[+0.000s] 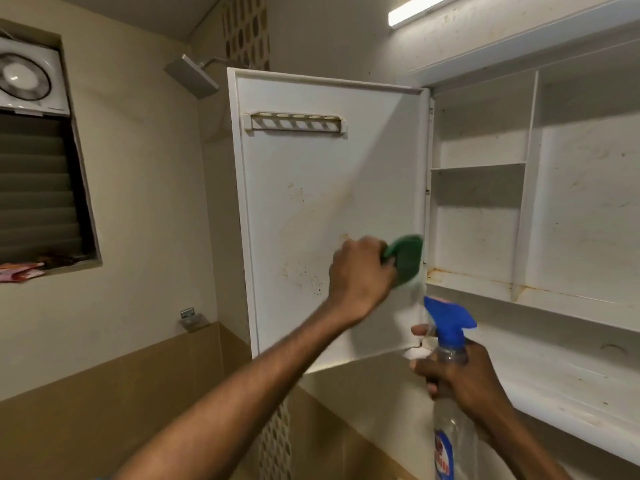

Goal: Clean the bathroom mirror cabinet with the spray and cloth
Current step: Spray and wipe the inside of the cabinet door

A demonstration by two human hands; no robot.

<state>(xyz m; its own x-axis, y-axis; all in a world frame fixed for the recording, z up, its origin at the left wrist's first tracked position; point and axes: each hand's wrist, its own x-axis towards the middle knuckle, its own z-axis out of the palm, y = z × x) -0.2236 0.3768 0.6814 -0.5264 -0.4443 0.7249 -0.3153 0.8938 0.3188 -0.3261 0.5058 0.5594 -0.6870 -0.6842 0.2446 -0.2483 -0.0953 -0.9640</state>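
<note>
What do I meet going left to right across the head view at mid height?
Exhaust fan → shower head → open cabinet door → green cloth in the left hand → cabinet shelves.

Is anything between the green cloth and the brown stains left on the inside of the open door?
Nothing visible. The left hand presses the green cloth against the open door near its hinge edge. The brown stains lie on bare panel just left of the hand. The spray bottle, held by the right hand, sits lower, clear of the door.
</note>
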